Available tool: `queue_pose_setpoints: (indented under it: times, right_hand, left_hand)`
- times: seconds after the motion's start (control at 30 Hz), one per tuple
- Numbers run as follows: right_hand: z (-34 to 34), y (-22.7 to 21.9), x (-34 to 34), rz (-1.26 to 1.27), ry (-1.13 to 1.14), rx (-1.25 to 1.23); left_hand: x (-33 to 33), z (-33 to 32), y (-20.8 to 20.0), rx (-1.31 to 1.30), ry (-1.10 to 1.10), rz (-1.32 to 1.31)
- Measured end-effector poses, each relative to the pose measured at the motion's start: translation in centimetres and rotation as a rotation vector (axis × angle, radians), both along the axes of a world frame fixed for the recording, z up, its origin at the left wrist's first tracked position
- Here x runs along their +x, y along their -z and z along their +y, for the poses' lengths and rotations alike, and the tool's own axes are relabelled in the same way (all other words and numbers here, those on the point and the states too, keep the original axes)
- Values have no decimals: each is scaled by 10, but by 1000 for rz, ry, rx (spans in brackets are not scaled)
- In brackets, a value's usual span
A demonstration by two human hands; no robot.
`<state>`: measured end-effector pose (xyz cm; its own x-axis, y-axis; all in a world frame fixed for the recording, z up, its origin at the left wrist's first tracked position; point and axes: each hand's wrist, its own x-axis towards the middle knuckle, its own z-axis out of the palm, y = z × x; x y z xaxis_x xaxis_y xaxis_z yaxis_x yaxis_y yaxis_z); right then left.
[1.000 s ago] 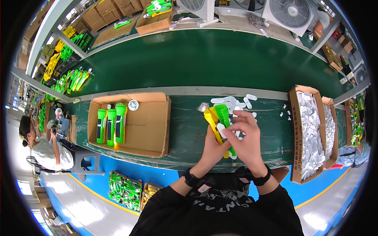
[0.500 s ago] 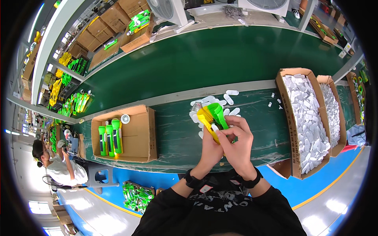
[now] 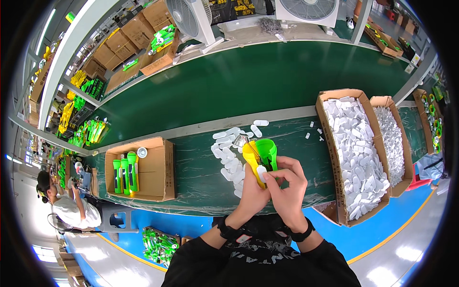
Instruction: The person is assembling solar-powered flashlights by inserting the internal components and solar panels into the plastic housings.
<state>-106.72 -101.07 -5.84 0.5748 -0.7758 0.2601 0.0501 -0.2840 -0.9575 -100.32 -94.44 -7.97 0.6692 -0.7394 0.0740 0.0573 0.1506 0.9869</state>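
Note:
Over the near edge of the green bench, both hands hold a flashlight casing whose yellow half (image 3: 250, 152) and green half (image 3: 266, 149) stand apart at the top. My left hand (image 3: 253, 195) is wrapped round its lower end from the left. My right hand (image 3: 289, 187) grips from the right, its thumb and index finger at a small white oval piece (image 3: 261, 170) on the casing's front. A silver reflector cup (image 3: 240, 140) sits at the top of the yellow half. The inside of the casing is mostly hidden by the fingers.
Loose white oval pieces (image 3: 233, 167) lie just left of the casing. At the left, a cardboard box (image 3: 160, 170) holds several green flashlights (image 3: 125, 174) and a round cup (image 3: 142, 152). Long boxes of white pieces (image 3: 356, 153) and small clear parts (image 3: 393, 138) stand right. A person (image 3: 71, 208) sits far left.
The view has shifted, so the bench and boxes appear further left. The casing is turned slightly, showing more of the green half's opening; both hands keep their hold.

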Motion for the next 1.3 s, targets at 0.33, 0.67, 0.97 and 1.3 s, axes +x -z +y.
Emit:
queue_pose_setpoints:
  times: [0.33,0.67,0.97,1.3]
  right_hand:
    - [9,-11,-28,-43,-53,-135]
    - [13,-7,-17,108,-175,393]
    - [55,10,56,220,-229,122]
    - [52,-15,50,466,-136,-89]
  left_hand:
    - [-10,0,0,-91,120,223]
    - [41,18,21,-194,197,555]
    - [96,69,20,-371,110,614]
    - [108,112,11,-196,223,397]
